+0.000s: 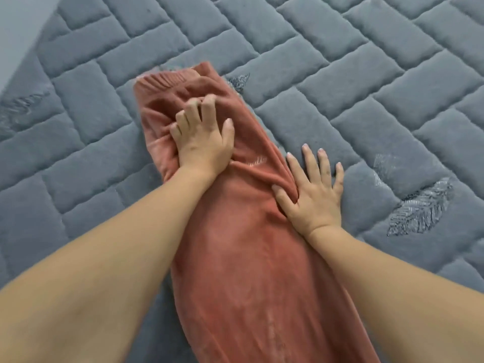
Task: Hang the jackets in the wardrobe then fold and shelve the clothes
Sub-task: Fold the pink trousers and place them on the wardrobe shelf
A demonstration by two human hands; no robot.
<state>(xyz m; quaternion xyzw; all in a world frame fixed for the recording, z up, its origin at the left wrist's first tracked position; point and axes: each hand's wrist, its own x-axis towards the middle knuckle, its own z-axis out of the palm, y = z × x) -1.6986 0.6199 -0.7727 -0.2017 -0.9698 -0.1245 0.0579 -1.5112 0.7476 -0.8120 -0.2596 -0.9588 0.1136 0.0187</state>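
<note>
Grey quilted bedding (366, 74), plush and stitched in brick-shaped blocks, lies under us. Our left hand (203, 142) bunches the soft terracotta garment (248, 271) in curled fingers near its ribbed end; our right hand (315, 191) presses flat, fingers spread, on its right edge. It lies folded long and narrow.

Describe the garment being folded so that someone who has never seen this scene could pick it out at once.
A grey quilted bedspread with a brick pattern and stitched feathers fills the view. Down its middle lies a long rust-red garment, ribbed cuff at the far end; the left hand grips its bunched fabric and the right hand lies flat at its edge. It is the only red, unquilted thing here.
</note>
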